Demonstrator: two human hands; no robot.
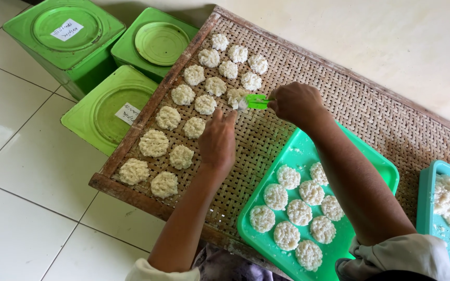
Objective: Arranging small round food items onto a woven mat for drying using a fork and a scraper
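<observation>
Pale glazed floor tiles (22,208) carry a long woven rattan drying tray (339,99) with a worn wooden frame. Over it, the person's right hand (295,102) is closed around the handle of a small green plastic spatula (257,101), its flat blade pointing left and touching a lumpy white rice cake (237,97). Whether the blade sits under the cake or only against its edge cannot be made out. The left hand (217,140) hovers just beside it, palm down, fingers loosely curled toward the same cake and holding nothing; the fingertips are hidden from this angle, so contact with the weave is unclear.

Around that cake, rough round rice patties (183,94) of grainy texture lie in uneven rows across the tray's left end, close together but apart. Resting on the weave near the person, a smooth teal plastic tray (303,143) holds more patties in tight rows; the right forearm crosses over it and hides part. A second teal tray (426,192), cut off at the right edge, holds a loose heap of sticky rice (449,196). Three square green metal tins (69,39) with round pressed lids stand on the floor beyond the tray's left end, two bearing white paper labels. Pale rolled sleeves show at the bottom edge.
</observation>
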